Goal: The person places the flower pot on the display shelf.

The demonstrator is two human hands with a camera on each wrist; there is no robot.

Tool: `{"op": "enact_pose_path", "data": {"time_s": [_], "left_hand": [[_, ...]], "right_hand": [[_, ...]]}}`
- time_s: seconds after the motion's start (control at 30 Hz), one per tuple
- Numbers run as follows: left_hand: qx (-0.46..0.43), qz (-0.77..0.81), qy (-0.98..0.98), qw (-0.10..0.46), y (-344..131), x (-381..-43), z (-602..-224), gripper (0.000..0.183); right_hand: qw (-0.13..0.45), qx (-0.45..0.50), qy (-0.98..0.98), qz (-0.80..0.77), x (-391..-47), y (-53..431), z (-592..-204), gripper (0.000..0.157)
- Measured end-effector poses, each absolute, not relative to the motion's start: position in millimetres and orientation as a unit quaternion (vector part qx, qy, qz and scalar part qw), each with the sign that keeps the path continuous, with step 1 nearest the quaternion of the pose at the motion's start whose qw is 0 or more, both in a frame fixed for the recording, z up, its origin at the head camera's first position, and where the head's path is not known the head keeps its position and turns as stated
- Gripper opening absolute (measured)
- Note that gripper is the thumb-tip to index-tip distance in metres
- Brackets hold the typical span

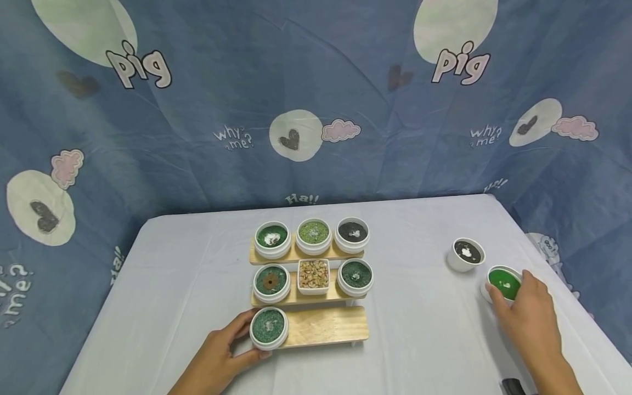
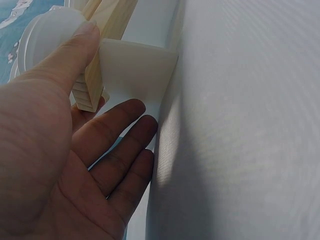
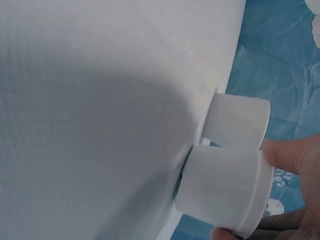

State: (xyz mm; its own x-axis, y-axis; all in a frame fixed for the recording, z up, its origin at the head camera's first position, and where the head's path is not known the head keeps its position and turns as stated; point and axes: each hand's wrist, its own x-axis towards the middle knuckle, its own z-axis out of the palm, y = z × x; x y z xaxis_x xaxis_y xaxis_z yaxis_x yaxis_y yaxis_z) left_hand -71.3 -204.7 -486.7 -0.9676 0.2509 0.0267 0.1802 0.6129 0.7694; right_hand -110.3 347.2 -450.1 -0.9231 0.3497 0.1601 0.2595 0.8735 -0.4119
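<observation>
My left hand [image 1: 222, 351] pinches a round white bowl [image 1: 269, 328] with speckled green contents, thumb in front and index finger behind. This bowl sits at the left end of the lowest step of a wooden tiered stand [image 1: 328, 327]. In the left wrist view the other fingers [image 2: 120, 130] extend below the bowl, beside the stand's pale support [image 2: 137, 70]. Far to the right, my right hand [image 1: 535, 312] grips a white cup [image 1: 503, 282] with bright green contents between thumb and fingers. The right wrist view shows this cup [image 3: 220, 185] tilted, its base close to the tablecloth.
Another white cup [image 1: 464, 257] with dark contents stands left of and behind the gripped one. The upper steps hold several round bowls and a square dish [image 1: 313, 277] of tan bits. A white cloth [image 1: 419, 329] covers the table; a blue printed curtain [image 1: 197, 153] hangs behind.
</observation>
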Motion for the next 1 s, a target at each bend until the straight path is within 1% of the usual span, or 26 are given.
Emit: {"op": "enact_pose_path", "data": {"time_s": [0.2, 0.47, 0.73, 1.0], "left_hand": [[0.127, 0.42, 0.898, 0.035, -205.1, -71.4, -487.4, 0.068], [0.123, 0.427, 0.895, 0.043, -205.1, -71.7, -486.8, 0.067], [0.121, 0.429, 0.894, 0.047, -204.2, -71.1, -486.3, 0.067], [0.121, 0.429, 0.894, 0.041, -204.3, -70.9, -486.8, 0.067]], "right_hand": [[0.136, -0.141, -0.959, 0.202, -105.7, 344.0, -448.3, 0.082], [0.129, -0.129, -0.959, 0.214, -99.6, 334.1, -441.4, 0.085], [0.167, -0.089, -0.955, 0.229, -89.3, 316.5, -436.1, 0.085], [0.159, -0.072, -0.955, 0.242, -83.2, 304.5, -429.8, 0.085]]}}
